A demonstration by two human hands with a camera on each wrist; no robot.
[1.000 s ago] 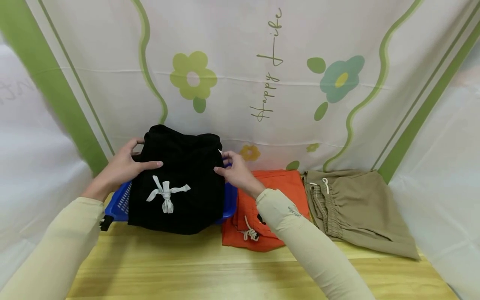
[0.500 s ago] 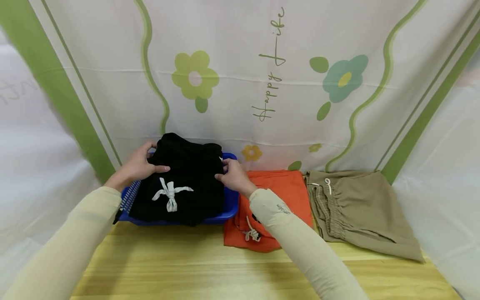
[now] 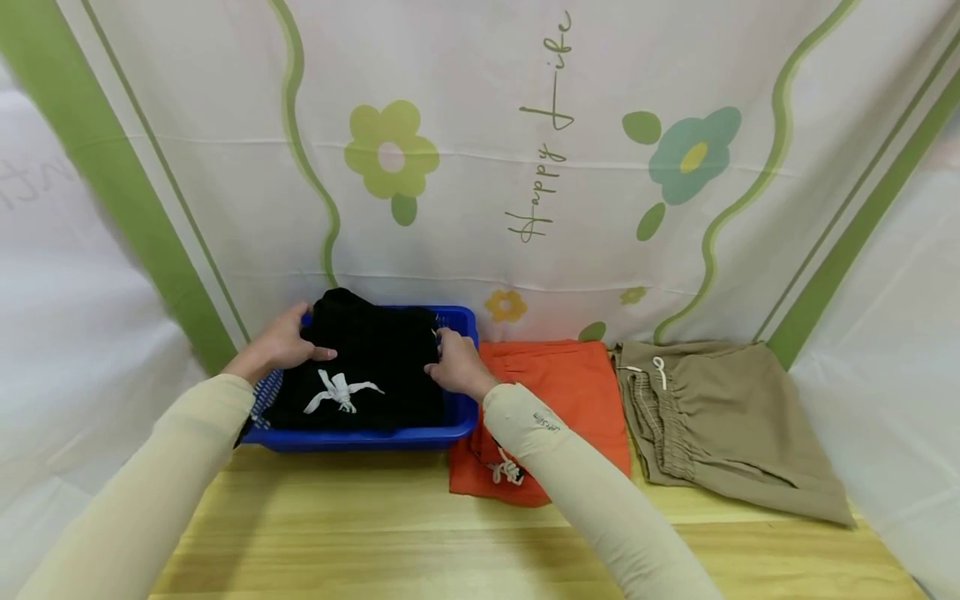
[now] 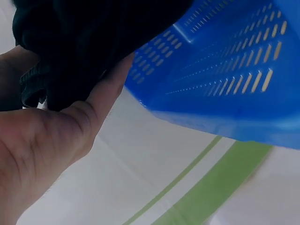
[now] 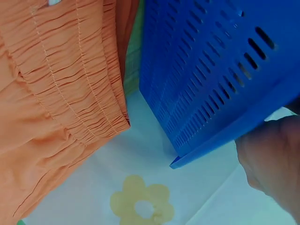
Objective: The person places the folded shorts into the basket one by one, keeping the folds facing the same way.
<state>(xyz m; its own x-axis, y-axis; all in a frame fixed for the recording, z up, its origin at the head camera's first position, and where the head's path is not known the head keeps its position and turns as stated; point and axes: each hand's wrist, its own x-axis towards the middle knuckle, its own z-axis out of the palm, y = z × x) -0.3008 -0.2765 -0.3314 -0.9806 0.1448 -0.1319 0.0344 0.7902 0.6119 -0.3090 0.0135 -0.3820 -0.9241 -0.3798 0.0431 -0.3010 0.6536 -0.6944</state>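
Folded black pants with a white drawstring tied in a bow lie inside the blue plastic basket in the head view. My left hand grips their left edge, thumb on top of the cloth. In the left wrist view the black cloth rests between thumb and fingers, beside the slotted basket wall. My right hand pinches the right edge of the pants at the basket's right rim. Only part of that hand shows in the right wrist view, behind the basket wall; its fingertips are hidden there.
Folded orange pants with a cord lie right of the basket, partly under my right forearm. Folded khaki pants lie farther right. Wooden tabletop shows in front. A printed white curtain hangs behind, with white sheeting on both sides.
The black pants have gone down into the basket, held by both hands. More of the basket's rim shows now. The orange and khaki pants stay where they were.
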